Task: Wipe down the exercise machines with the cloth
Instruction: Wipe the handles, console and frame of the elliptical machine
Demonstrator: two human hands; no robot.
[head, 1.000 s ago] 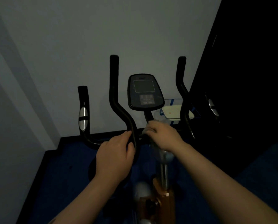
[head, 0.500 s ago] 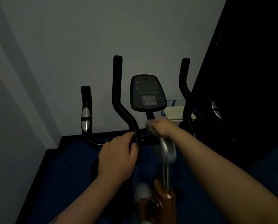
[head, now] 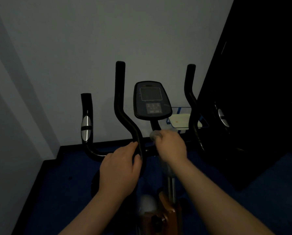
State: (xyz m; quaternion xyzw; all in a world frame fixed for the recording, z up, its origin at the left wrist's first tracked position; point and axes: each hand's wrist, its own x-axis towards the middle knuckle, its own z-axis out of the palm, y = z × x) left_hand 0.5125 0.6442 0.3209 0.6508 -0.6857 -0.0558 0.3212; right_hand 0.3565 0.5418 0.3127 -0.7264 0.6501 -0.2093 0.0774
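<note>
Right hand [head: 171,146] around cloth [head: 154,134]

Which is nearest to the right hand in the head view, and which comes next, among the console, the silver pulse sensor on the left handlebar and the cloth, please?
From the right hand:
1. Cloth, held at its fingers.
2. Console, just above on its stalk.
3. Silver pulse sensor, far left on the outer handlebar.

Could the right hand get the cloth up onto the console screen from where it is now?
Probably yes. The right hand holds the cloth at the stem just under the console, and nothing stands between them; the handlebars rise to either side. The left hand grips the bar.
</note>
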